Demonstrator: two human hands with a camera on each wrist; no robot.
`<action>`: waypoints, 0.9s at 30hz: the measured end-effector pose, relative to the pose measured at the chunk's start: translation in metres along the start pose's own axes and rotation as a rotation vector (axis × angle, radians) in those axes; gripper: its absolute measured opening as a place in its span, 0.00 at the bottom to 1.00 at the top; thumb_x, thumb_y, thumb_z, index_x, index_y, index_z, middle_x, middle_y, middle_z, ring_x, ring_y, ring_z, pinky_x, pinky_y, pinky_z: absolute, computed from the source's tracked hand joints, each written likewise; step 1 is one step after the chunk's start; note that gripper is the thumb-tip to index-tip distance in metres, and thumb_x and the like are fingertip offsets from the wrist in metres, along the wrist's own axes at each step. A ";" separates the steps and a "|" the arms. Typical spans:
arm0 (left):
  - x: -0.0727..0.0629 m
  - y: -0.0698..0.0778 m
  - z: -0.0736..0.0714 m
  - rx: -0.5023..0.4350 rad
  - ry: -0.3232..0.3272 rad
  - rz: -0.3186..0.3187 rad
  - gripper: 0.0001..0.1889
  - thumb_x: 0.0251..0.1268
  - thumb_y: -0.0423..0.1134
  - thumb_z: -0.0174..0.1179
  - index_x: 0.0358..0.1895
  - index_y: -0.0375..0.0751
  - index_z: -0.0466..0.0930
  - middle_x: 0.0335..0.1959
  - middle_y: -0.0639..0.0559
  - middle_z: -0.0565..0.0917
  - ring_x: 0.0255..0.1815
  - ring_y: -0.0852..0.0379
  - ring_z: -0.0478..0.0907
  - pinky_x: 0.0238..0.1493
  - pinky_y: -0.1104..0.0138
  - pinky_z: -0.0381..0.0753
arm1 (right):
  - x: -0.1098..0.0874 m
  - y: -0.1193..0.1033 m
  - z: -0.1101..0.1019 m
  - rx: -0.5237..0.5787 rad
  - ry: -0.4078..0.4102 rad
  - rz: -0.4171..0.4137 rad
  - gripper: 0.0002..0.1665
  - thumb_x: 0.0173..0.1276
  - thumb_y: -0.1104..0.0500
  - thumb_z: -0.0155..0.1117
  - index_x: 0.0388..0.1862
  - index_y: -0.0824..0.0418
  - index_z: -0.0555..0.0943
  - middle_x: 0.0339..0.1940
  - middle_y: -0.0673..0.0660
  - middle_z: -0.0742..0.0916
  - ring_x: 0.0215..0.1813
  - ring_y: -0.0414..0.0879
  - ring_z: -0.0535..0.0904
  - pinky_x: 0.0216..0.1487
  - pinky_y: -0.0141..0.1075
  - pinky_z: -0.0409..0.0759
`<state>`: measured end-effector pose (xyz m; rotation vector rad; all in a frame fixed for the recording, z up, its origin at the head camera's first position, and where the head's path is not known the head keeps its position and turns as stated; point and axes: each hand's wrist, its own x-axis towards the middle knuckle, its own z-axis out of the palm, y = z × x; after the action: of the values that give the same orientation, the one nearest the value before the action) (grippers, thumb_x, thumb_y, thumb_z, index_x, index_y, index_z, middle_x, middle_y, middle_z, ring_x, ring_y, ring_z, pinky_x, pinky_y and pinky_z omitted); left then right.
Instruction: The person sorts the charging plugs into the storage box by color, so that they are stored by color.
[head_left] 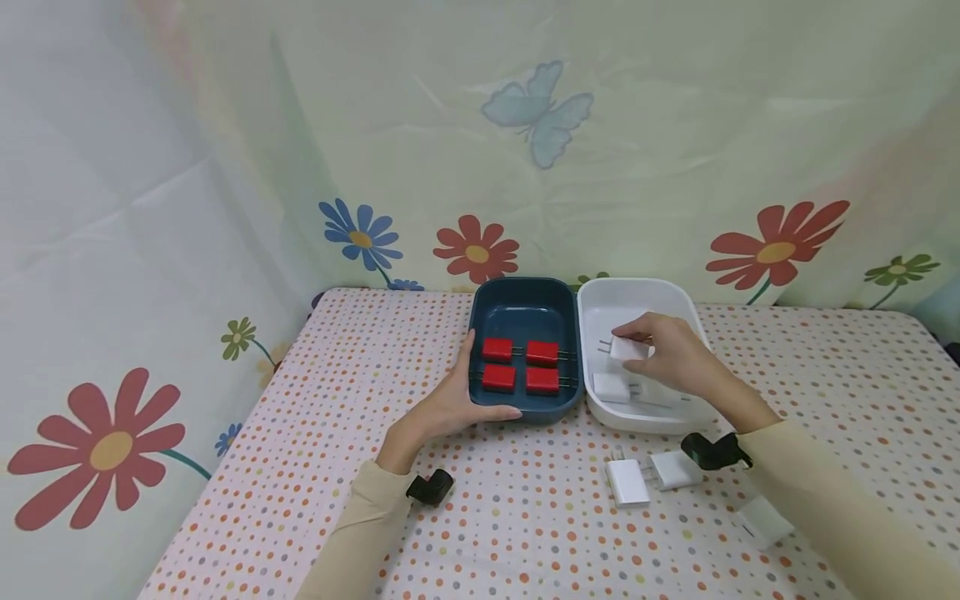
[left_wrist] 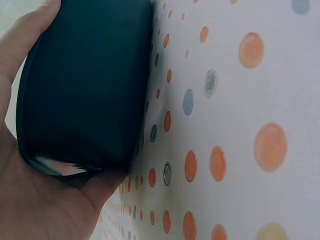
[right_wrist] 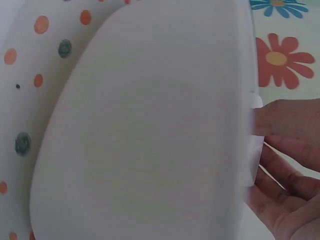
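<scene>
My left hand (head_left: pixel 444 403) grips the near left corner of a dark blue plastic bin (head_left: pixel 525 298), thumb along the front and fingers up the left side. Several red plug adapters (head_left: pixel 498 377) lie in two rows in that bin, metal prongs to the side. Over the white bin (head_left: pixel 637 287), my right hand (head_left: pixel 678 354) pinches a white plug charger (head_left: pixel 624 348) between thumb and fingers, its prongs pointing left. Below it, another white charger (head_left: pixel 611 387) lies inside the white bin, with more white partly hidden by the hand. The right wrist view shows mostly the bin's outer wall (right_wrist: pixel 150 125).
Three white chargers lie on the dotted tablecloth (head_left: pixel 525 517) in front of the white bin: one upright-facing (head_left: pixel 627 483), one beside it (head_left: pixel 677 469), and one near the right sleeve (head_left: pixel 765 522). The bins stand side by side near a flowered curtain (head_left: pixel 420 125).
</scene>
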<state>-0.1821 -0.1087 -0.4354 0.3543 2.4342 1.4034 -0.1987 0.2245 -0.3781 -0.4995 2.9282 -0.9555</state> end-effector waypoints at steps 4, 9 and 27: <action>0.001 0.002 0.000 -0.006 -0.003 0.011 0.70 0.58 0.51 0.79 0.86 0.58 0.25 0.87 0.50 0.45 0.84 0.45 0.48 0.76 0.40 0.63 | 0.005 0.004 0.009 0.001 -0.021 -0.010 0.27 0.60 0.75 0.76 0.59 0.79 0.81 0.54 0.75 0.85 0.58 0.70 0.81 0.62 0.63 0.77; 0.001 0.001 0.001 0.007 0.007 0.001 0.70 0.57 0.51 0.79 0.86 0.58 0.25 0.87 0.50 0.45 0.84 0.44 0.48 0.76 0.40 0.62 | 0.010 0.006 0.015 0.005 -0.048 -0.019 0.26 0.60 0.76 0.75 0.58 0.80 0.81 0.54 0.76 0.85 0.58 0.70 0.81 0.62 0.63 0.77; 0.000 0.000 0.000 0.003 0.002 0.001 0.70 0.57 0.51 0.79 0.86 0.59 0.25 0.87 0.52 0.43 0.85 0.46 0.46 0.77 0.41 0.60 | 0.026 0.007 0.028 -0.065 -0.116 -0.005 0.25 0.61 0.76 0.74 0.58 0.81 0.81 0.56 0.76 0.85 0.60 0.70 0.81 0.63 0.61 0.78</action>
<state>-0.1820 -0.1082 -0.4355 0.3550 2.4385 1.4016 -0.2217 0.2054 -0.4031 -0.5459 2.8626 -0.8049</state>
